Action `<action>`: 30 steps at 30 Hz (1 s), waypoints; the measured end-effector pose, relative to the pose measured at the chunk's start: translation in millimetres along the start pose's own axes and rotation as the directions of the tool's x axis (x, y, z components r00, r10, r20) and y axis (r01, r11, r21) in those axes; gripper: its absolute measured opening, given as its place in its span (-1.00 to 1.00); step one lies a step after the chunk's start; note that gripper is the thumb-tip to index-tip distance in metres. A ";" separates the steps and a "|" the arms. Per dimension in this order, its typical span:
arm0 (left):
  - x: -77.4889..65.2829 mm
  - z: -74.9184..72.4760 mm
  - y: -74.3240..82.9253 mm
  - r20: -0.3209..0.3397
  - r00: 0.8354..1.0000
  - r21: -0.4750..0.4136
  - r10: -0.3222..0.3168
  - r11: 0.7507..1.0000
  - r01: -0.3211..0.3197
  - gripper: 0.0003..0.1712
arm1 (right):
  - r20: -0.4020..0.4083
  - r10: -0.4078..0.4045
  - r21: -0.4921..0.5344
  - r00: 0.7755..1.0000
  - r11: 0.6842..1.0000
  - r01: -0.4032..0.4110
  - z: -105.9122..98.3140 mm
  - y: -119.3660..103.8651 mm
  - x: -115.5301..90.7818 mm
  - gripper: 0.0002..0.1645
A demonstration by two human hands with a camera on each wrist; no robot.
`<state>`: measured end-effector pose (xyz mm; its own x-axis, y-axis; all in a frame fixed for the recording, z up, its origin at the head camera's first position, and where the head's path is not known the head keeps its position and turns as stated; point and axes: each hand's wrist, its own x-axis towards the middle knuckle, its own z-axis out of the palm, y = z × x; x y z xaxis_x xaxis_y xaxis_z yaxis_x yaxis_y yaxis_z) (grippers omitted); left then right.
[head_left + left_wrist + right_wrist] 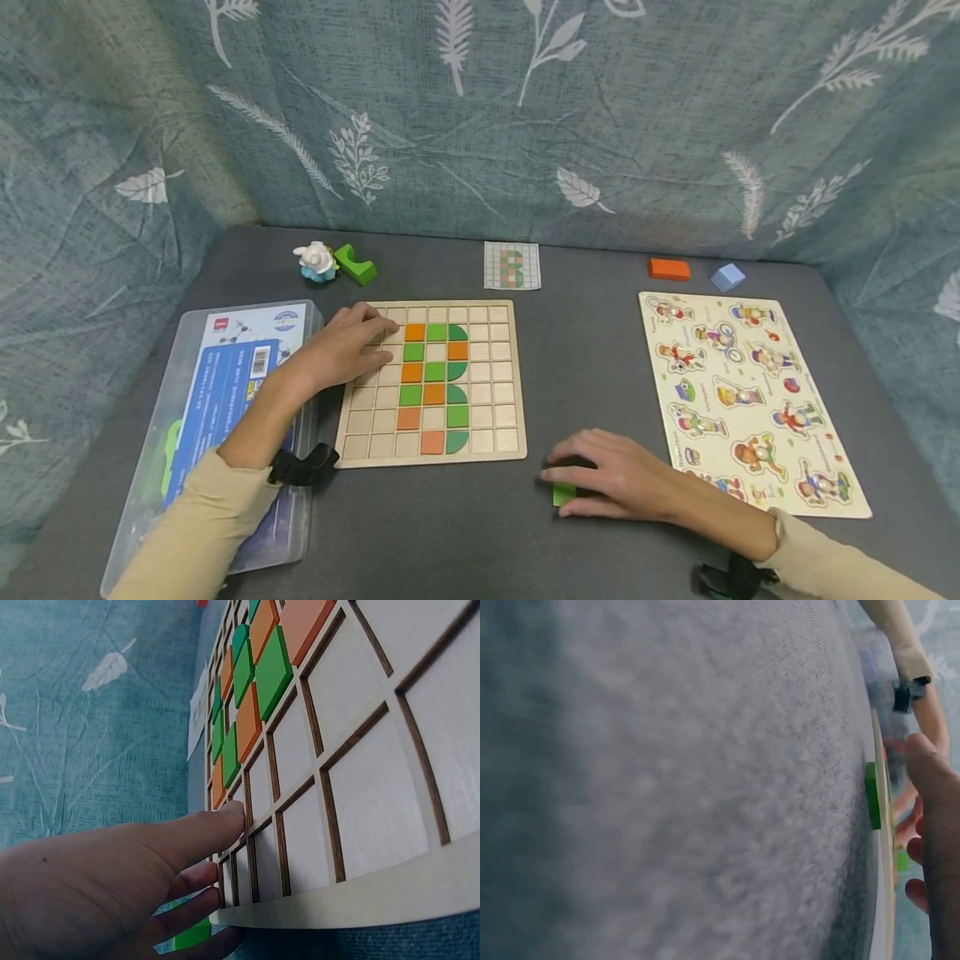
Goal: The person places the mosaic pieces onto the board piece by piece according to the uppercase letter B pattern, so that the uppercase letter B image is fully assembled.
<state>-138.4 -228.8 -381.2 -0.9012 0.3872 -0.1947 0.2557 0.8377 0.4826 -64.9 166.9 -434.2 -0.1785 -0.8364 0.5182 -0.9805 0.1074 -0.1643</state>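
Note:
A wooden grid board (504,379) lies in the middle of the head view. Orange square tiles (434,393), green square tiles (457,416) and dark green rounded tiles (457,442) fill some of its cells. My left hand (341,346) rests at the board's upper left edge, fingers relaxed and holding nothing; the left wrist view shows its thumb (217,825) on the grid. To the board's lower right, my right hand (618,477) is over a green block (564,495), partly hidden by the fingers. In the right wrist view this green block (873,796) lies apart from the fingers.
A small pattern card (512,266) lies behind the board. Left stands a clear plastic case (300,508); behind it, a white-and-blue figurine (316,262) and a green arch block (356,265). Right are a picture puzzle board (716,442), an orange block (669,269) and a blue block (727,277).

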 end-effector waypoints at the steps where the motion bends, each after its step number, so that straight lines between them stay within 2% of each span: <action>1: -0.2 0.1 0.0 -0.001 1.000 -0.001 -0.002 1.000 0.002 -0.53 | -0.004 -0.003 -0.003 1.000 1.000 0.003 -0.1 0.4 -1.8 -0.56; 7: -0.5 1.2 -0.9 -0.003 1.000 -0.002 -0.004 1.000 0.004 -0.53 | -0.024 -0.003 0.003 1.000 1.000 0.003 -0.9 0.3 -11.8 -0.58; 18: 0.9 4.1 -0.2 -0.004 1.000 -0.012 -0.002 1.000 0.002 -0.53 | -0.006 0.036 0.033 0.999 0.999 -0.036 -3.1 -4.2 -19.0 -0.79; 22: 0.6 3.9 -1.3 -0.008 1.000 -0.010 0.005 1.000 -0.005 -0.53 | 0.015 0.045 0.038 0.999 0.998 -0.046 -2.4 -7.0 -17.1 -0.83; 26: 0.8 3.7 -1.4 -0.007 1.000 -0.013 0.003 1.000 -0.003 -0.52 | 0.043 0.116 0.095 0.992 0.988 -0.120 0.2 -8.8 -12.2 -0.81; 30: -1.1 2.3 -2.2 -0.011 1.000 -0.002 -0.003 1.000 0.003 -0.52 | 0.054 0.172 0.133 0.984 0.975 -0.178 4.3 -7.0 11.3 -0.78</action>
<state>-137.2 -230.3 -384.1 -0.9057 0.3808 -0.1864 0.2527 0.8378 0.4839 -59.7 154.4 -430.7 -0.3402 -0.8334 0.4356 -0.9133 0.1825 -0.3641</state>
